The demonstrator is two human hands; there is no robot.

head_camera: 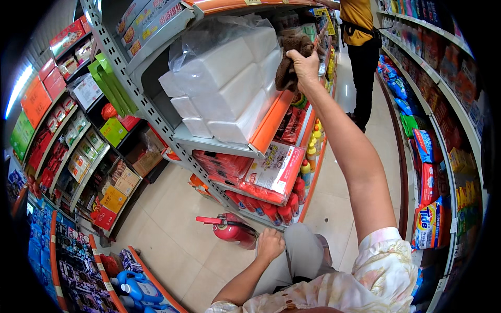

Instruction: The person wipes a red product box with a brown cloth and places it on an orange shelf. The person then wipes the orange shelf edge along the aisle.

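My right hand [307,64] is stretched up and forward, gripping a brown cloth [289,76] at the orange-fronted edge of a shelf [270,123]. Stacked white paper-like packs [225,92] in a clear plastic bag [188,43] sit on that shelf, just left of the cloth. My left hand [271,245] rests with curled fingers on my bent knee, with nothing visible in it. A red fire extinguisher [233,231] stands on the floor beside that knee.
Below the packs are red plastic-wrapped packages [274,168] and red-capped cans [270,211]. A person in a yellow top [356,23] stands farther along the aisle. Detergent bags [428,223] line the right shelving; blue bottles [143,289] stand at lower left.
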